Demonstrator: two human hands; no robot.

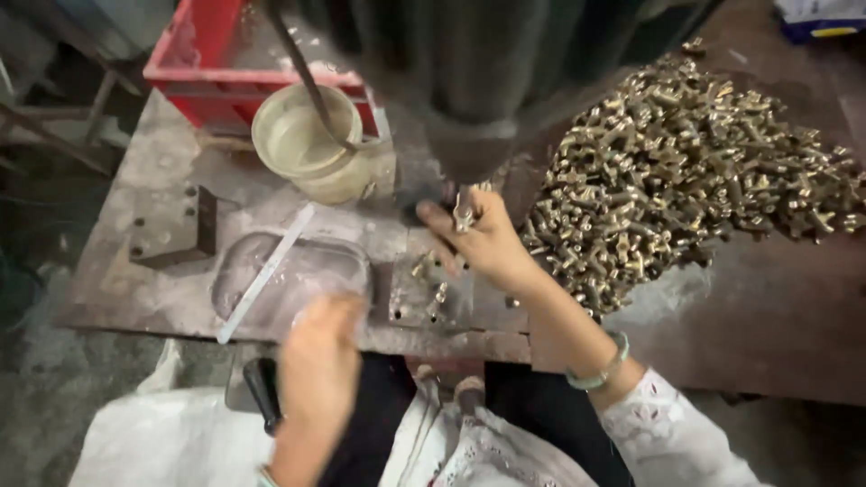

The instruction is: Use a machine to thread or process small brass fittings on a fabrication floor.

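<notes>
Our right grip (pixel 483 239) pinches a brass fitting (pixel 464 215) upright under the dark spindle (pixel 469 144) at upper centre — left hand (pixel 317 370) blurred, grip state unclear.

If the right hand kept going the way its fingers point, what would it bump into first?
The right hand, pinching a small brass fitting, points up toward the dark machine head. It would probably meet that first, though depth is hard to judge.
</notes>
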